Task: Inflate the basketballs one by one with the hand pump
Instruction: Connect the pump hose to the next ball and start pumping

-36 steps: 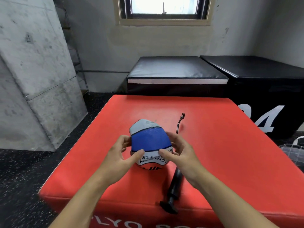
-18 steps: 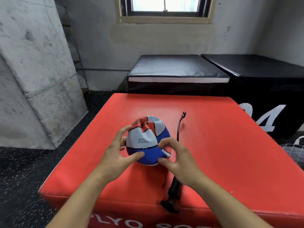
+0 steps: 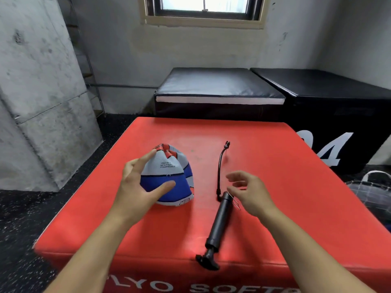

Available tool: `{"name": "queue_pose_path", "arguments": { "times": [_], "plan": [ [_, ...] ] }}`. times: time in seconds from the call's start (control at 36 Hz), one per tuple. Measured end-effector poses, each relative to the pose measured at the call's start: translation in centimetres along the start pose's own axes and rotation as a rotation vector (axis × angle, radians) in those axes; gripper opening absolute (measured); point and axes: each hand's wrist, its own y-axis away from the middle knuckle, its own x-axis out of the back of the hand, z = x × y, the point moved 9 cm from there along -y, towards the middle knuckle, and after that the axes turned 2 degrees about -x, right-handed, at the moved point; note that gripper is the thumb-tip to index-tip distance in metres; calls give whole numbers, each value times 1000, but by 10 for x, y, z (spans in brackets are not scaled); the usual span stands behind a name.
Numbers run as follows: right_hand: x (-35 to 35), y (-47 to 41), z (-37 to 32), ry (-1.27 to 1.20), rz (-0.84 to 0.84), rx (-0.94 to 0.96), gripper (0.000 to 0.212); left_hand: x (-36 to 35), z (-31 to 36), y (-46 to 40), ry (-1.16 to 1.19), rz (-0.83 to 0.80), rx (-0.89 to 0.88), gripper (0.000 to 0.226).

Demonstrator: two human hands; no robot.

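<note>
A deflated, crumpled basketball (image 3: 169,178) in blue, white and red lies on the red padded box (image 3: 285,197), left of centre. My left hand (image 3: 135,187) rests on its left side, fingers spread and straight, thumb on the blue panel. A black hand pump (image 3: 220,220) lies to the right, its T-handle over the front edge and its thin hose (image 3: 220,166) curving away from me. My right hand (image 3: 251,193) hovers beside the pump's upper end with fingers loosely curled. A thin metal needle (image 3: 235,201) shows under it; I cannot tell whether the hand holds it.
Two black padded boxes (image 3: 218,85) (image 3: 328,87) stand behind the red one, below a window. A concrete block (image 3: 42,102) rises at the left. A clear wire-like basket (image 3: 372,191) sits on the floor at the right edge.
My right hand has let go of the ball and moved right to the pump's upper end. The left hand has carried the ball to the left and set it on the box.
</note>
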Motion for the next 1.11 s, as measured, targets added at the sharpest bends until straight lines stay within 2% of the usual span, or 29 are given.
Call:
{"name": "queue_pose_path", "arguments": {
  "times": [0.06,0.14,0.28,0.42,0.56,0.67,0.72,0.86,0.94,1.11],
  "plan": [
    [5,-3,15,83,-13,-47,28,-4,4,3,-13,-59,-40,92],
    [5,-5,27,136,-30,-71,28,-8,12,5,-73,-66,-104,96],
    [-26,-4,21,92,-241,-43,52,-13,18,4,-85,-91,-139,97],
    [-49,-1,23,315,-325,-55,81,-13,19,3,-83,-88,-151,92],
    [-48,-1,30,443,-410,-40,86,-11,17,3,-83,-84,-140,93],
    [-32,2,23,592,-404,110,80,-11,18,3,-82,-82,-137,94],
    [-21,3,23,699,-388,115,72,-13,18,3,-80,-88,-130,94],
    [5,0,24,940,-201,140,45,-17,22,3,-79,-97,-134,95],
    [4,-3,19,844,-124,152,35,-18,24,3,-79,-96,-142,92],
    [-23,-3,16,454,-247,158,31,-15,22,3,-94,-96,-144,93]
  ]
}}
